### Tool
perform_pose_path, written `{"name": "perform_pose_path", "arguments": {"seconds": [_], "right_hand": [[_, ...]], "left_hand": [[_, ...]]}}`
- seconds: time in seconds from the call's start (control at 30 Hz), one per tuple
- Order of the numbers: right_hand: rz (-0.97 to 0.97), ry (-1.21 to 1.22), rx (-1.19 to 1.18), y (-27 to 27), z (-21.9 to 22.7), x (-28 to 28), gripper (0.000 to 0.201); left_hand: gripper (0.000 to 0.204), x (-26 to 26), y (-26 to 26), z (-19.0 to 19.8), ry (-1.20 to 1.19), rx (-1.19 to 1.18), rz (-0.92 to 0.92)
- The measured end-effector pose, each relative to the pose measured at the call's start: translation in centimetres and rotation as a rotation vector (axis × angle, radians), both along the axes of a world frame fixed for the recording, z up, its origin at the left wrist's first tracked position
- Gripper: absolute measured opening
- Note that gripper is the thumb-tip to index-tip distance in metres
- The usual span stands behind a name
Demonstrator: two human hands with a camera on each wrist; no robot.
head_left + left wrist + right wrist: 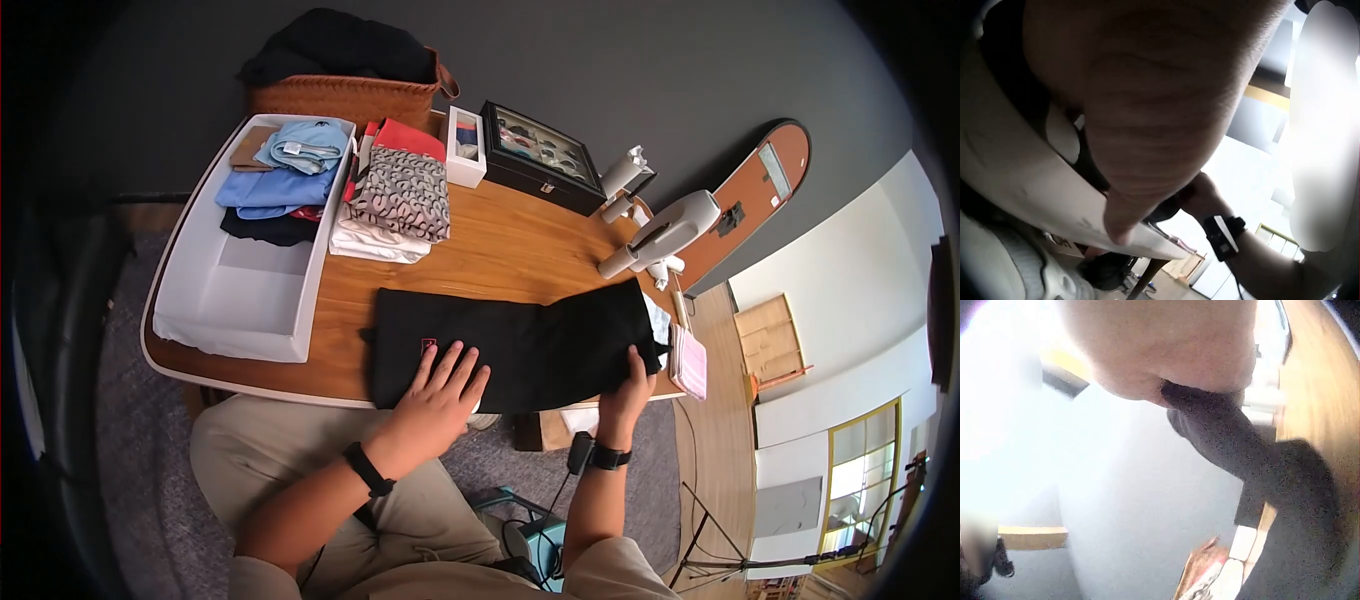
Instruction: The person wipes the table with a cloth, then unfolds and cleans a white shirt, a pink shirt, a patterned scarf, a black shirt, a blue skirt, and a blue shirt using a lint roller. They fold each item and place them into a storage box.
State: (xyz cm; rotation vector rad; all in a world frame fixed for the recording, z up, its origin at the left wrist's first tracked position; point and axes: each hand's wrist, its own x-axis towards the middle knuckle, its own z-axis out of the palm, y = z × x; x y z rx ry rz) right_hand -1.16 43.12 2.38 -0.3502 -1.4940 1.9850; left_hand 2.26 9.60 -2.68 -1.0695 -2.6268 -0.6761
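Observation:
A black folded cloth garment (500, 345) with a small red mark lies along the table's front edge in the head view. My left hand (432, 398) rests on its left part with the fingers spread. At the other end, my right hand (627, 397) pinches the garment's edge and holds that end raised off the table. The right wrist view shows the black cloth (1241, 444) running from the right hand (1172, 350) down toward the wooden top. In the left wrist view the left hand (1154, 106) fills much of the picture and hides the cloth under it.
A white box (240, 300) with folded clothes stands at the left of the table. Beside it are stacked patterned clothes (405, 190), a small white box (466, 150) and a black glass-lidded case (545, 155). A handheld grey-white appliance (665, 230) and pink cloth (688, 362) are at the right.

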Motion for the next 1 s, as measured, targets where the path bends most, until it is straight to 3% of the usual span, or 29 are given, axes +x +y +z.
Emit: {"name": "perform_pose_path", "arguments": {"seconds": [0.03,0.1,0.17,0.2,0.4,0.43,0.5,0.57,0.67,0.8,0.87,0.97,1.0], "right_hand": [[-0.002,-0.009,0.003,2.6,-1.0,0.2,0.025],[0.024,-0.084,0.057,7.2,-3.5,1.1,0.03],[0.015,-0.37,0.319,9.3,-4.9,2.0,0.041],[-0.036,-0.372,0.46,10.1,-6.1,2.2,0.052],[-0.018,-0.508,0.808,11.6,-5.3,3.4,0.075],[-0.021,-0.507,0.805,10.7,-4.2,3.5,0.075],[0.029,-0.487,0.563,7.7,-0.7,3.7,0.085],[0.032,-0.453,0.571,8.2,-0.2,3.6,0.085],[0.215,-0.642,0.571,8.7,1.7,4.2,0.072],[0.391,-0.495,0.378,9.0,1.1,5.2,0.064],[0.554,-0.347,0.538,10.8,0.0,6.0,0.059],[0.432,-0.368,0.744,12.0,-1.2,5.9,0.056],[0.432,-0.367,0.744,12.4,-1.2,6.0,0.056]], "left_hand": [[0.077,0.0,0.2,-0.4,0.0,0.003,0.001],[0.057,0.1,0.7,-1.5,0.164,-0.125,0.166],[0.048,0.4,0.3,-0.5,0.174,-0.114,0.193],[0.048,0.5,0.0,-0.1,0.148,-0.147,0.198],[0.032,0.7,-3.5,2.3,0.145,-0.24,0.318],[0.032,0.7,-4.2,3.2,0.148,-0.242,0.315],[0.027,0.8,-5.4,4.6,0.028,-0.263,0.313],[0.024,0.8,-5.8,4.2,0.093,-0.231,0.333],[0.021,0.9,-5.8,4.3,0.139,-0.233,0.388],[0.029,-0.1,-5.9,3.6,0.06,-0.23,0.368],[0.029,-1.1,-6.6,3.7,0.017,-0.233,0.332],[0.028,-2.1,-7.7,4.9,0.03,-0.038,0.247],[0.029,-2.5,-8.0,5.3,-0.032,0.162,0.199]]}}
